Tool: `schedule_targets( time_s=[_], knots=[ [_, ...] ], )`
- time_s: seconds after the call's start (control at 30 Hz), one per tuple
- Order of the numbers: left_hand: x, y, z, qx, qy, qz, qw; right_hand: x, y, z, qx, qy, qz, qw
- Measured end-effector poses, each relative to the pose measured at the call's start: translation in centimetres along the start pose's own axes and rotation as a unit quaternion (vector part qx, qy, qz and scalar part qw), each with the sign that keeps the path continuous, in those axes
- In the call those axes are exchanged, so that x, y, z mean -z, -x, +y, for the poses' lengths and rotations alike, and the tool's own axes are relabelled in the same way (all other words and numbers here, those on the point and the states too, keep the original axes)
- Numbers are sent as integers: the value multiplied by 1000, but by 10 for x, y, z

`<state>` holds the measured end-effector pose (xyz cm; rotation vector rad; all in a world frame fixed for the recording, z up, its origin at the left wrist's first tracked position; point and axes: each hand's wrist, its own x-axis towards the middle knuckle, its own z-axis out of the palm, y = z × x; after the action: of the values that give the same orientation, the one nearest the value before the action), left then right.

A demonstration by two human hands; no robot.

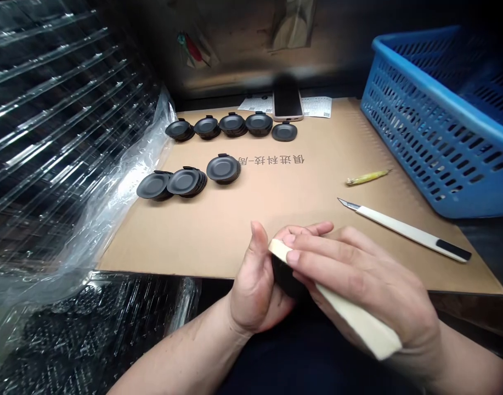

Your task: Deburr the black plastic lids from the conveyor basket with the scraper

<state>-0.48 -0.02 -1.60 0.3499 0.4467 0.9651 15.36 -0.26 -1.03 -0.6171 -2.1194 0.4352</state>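
Note:
My left hand (259,291) cradles a dark round piece (287,277) in its palm, thumb raised at the side. It looks like one of the black dish-shaped lids, though most of it is hidden. My right hand (370,285) grips a long cream-coloured block (358,321), perhaps felt or foam. Its far end touches or lies just over the dark piece, with two fingertips pressing on top. Several stacks of black lids, each lid with a small tab, stand beyond: a front row (185,181) and a back row (232,124).
A cardboard sheet (284,203) covers the table. To the right lie a white craft knife (411,233), blade bare, and a yellow pen-like tool (368,177). A blue basket (444,126) stands behind them. A phone (287,104) rests on papers. Clear plastic trays (49,109) are stacked left.

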Motion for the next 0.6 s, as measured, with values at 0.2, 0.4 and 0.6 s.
schedule_targets(
  time_s=[0.2, 0.4, 0.6],
  knots=[
    [2, -2, -2, -13, -3, 6, 1000, 6, -2, 1, -22, 2, -63, 998],
    [-1, -1, -1, -32, -13, 31, 999, 5, 0, -2, -30, -13, -79, 996],
    [3, -3, -3, -55, -5, 17, 998, -2, 1, -13, -50, 24, -47, 997]
  ],
)
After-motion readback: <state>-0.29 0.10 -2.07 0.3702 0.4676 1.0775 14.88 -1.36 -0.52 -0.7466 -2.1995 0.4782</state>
